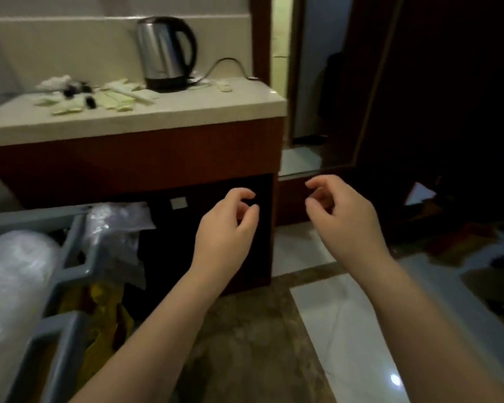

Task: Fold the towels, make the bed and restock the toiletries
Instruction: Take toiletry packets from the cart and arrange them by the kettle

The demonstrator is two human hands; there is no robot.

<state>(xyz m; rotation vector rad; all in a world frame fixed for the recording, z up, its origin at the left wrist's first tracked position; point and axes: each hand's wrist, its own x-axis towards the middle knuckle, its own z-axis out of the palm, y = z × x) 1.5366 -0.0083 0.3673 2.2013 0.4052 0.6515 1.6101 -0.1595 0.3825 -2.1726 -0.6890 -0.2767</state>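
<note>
Pale toiletry packets (111,99) lie scattered on the beige counter (186,117), with small black items (79,91) among them. My left hand (227,225) hovers in front of the dark cabinet opening below the counter, fingers curled and apart, holding nothing. My right hand (341,216) hangs level with it a little to the right, fingers also loosely curled and empty. Both hands are well below the counter top and touch nothing.
A steel kettle (166,53) stands on its base at the counter's back, cord trailing right. A grey cart (70,257) with plastic-wrapped supplies (15,286) and yellow bags fills the lower left. A mirror (326,82) and dark doorway lie to the right; tiled floor (341,330) below.
</note>
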